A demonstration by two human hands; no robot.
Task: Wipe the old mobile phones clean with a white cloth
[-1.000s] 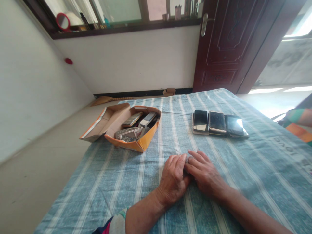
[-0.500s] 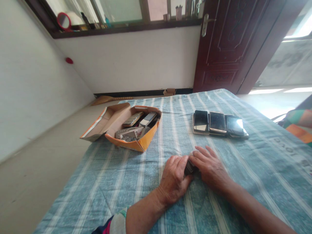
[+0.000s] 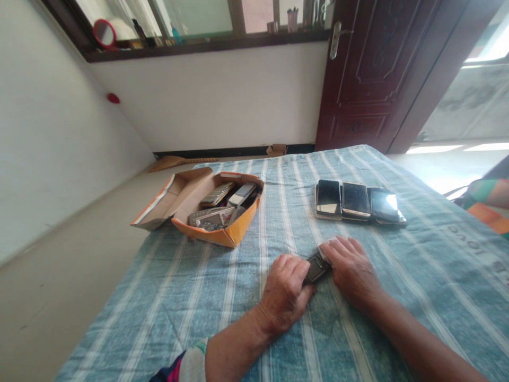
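Striped table, centre frame: my left hand and right hand pinch a small dark phone between them.

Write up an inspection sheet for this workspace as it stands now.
Surface: striped blue cloth covers the table.
Job's things: small dark phone lying between both hands.
Clutter: orange box holding several phones; three smartphones in a row, screens up.
Grippers: left hand and right hand both touch the small dark phone on the cloth.
Cables: nothing seen.
Surroundings: dark wooden door, window sill with a red mirror, bare floor at left.
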